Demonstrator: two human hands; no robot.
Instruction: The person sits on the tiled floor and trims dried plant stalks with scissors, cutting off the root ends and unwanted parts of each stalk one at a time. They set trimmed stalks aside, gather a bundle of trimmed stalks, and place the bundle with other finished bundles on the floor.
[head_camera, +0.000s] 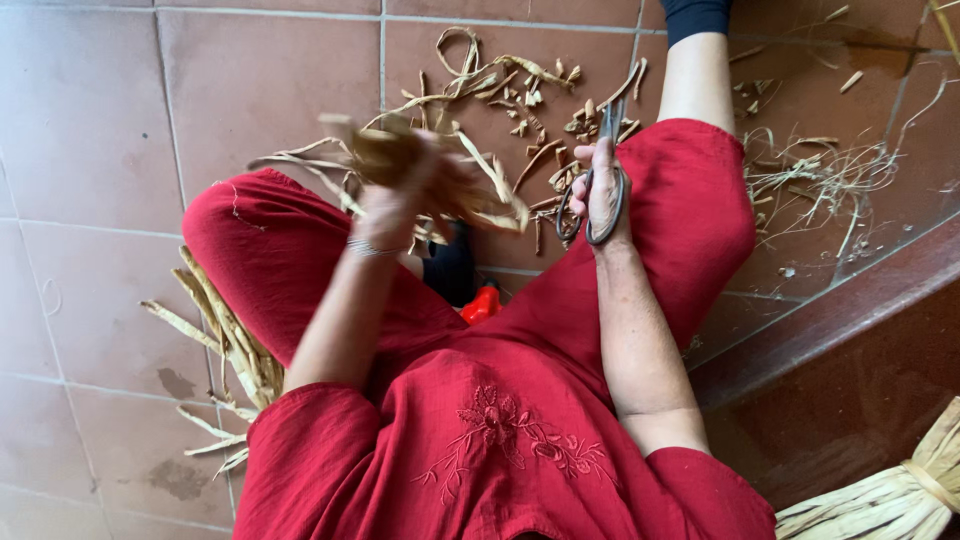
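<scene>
I sit on a tiled floor in red clothes, knees apart. My left hand, blurred by motion, grips a small bundle of tan dried leaf strips above my left knee; loose ends trail to both sides. A thin bracelet circles that wrist. My right hand holds grey metal scissors, fingers through the loops, blades pointing away from me over my right knee.
Cut scraps of dried strip litter the floor ahead. More strips lie by my left thigh, thin fibres at right. A tied pale bundle rests at bottom right beside a dark raised step. A black-and-orange object sits between my legs.
</scene>
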